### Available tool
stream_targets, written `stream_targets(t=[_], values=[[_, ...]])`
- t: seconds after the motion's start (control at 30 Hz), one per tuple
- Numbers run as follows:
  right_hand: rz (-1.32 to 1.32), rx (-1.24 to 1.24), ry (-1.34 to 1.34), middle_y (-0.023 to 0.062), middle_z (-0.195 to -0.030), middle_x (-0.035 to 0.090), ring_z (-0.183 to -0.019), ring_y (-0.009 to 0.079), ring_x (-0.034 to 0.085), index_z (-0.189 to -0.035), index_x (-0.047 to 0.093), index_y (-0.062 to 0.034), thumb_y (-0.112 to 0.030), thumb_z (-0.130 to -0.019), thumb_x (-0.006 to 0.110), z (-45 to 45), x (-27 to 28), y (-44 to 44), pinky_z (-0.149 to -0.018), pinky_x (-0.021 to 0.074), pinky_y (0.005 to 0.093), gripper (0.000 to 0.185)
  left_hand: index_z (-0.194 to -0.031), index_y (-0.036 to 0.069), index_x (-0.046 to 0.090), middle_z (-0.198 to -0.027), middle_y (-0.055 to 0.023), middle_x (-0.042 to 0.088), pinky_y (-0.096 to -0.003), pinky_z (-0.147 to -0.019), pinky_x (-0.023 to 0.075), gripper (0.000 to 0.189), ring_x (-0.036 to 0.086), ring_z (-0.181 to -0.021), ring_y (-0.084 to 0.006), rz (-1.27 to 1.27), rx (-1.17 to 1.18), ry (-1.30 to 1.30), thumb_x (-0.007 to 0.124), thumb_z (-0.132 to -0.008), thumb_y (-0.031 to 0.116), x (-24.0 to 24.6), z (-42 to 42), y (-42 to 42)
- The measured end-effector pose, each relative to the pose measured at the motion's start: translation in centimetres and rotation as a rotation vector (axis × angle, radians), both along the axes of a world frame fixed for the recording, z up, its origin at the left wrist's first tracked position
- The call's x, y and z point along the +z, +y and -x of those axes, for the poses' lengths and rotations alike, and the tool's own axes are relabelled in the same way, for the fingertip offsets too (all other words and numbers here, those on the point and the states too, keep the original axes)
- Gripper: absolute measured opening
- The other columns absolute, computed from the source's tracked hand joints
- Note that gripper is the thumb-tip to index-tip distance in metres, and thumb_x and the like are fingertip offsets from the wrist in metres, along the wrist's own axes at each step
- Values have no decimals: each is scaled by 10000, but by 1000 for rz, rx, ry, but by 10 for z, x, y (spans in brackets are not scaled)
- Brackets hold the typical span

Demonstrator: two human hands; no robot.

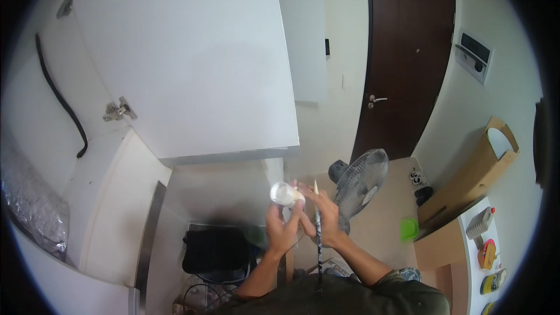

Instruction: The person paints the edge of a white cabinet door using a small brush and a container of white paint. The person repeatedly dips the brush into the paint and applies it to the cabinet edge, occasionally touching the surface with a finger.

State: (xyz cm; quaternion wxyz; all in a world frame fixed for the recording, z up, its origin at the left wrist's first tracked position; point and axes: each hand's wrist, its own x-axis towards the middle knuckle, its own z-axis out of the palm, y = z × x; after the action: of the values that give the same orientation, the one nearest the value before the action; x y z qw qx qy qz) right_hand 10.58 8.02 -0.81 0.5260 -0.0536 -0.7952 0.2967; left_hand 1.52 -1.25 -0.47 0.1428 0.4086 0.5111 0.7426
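Observation:
Near the middle, my left hand (281, 229) is closed around a small white rounded object (283, 194), bright with glare; its exact kind is not clear. My right hand (326, 214) touches the same object with its fingertips. A long slim rod with a pale pointed tip and a dark speckled shaft, perhaps a paintbrush (318, 232), stands between the fingers of my right hand and runs down towards my body. The open white cabinet door (210, 61) hangs on metal hinges (120, 110) ahead and to the left.
A standing fan (361, 186) is just beyond my right hand. A black bag (216, 254) lies low on the left. At the right are a tall cardboard box (470, 179), a green dustpan or tray (409, 229) and a white shelf (474, 249) with bottles and tins. A dark brown door (404, 61) stands behind.

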Motion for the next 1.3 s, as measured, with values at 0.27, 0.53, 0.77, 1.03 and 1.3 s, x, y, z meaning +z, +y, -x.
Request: stream_targets(t=[0.27,0.53,0.77,1.03,1.3], values=[[229,-80,127,86,-814,562,-712,175,557,-1198,584,35,-83,-940,526,-23,25,25,-646,467,325,290,-1273,-21,473,-1081,-122,600,-345,-829,513,325,647,-999,-250,-82,-143,-77,555,-961,16,33,27,-14],[439,401,154,80,-809,588,-664,104,567,-1102,477,0,-38,-929,585,-37,114,34,-589,470,249,207,-1333,-9,424,-1012,-25,518,-230,-799,424,418,475,-894,-75,-149,-214,-109,562,-939,-42,60,43,0],[201,306,13,126,-731,667,-561,126,636,-968,694,105,27,-858,657,-42,155,28,-487,488,235,140,-1257,-1,521,-1084,-38,538,-267,-880,435,400,519,-978,-111,-156,-84,89,644,-882,-70,69,45,16],[44,312,33,122,-703,678,-536,129,634,-893,707,73,8,-763,728,-41,158,27,-503,497,226,147,-1209,5,523,-1153,-122,539,-311,-817,512,463,598,-970,-192,-300,32,440,666,-793,-141,63,39,27],[-279,129,-87,74,-706,701,-528,158,635,-832,739,5,-43,-731,802,-34,158,30,-481,485,245,129,-1176,-8,542,-1135,-152,516,-323,-823,502,462,590,-952,-198,-282,99,540,674,-746,-111,62,36,25]])
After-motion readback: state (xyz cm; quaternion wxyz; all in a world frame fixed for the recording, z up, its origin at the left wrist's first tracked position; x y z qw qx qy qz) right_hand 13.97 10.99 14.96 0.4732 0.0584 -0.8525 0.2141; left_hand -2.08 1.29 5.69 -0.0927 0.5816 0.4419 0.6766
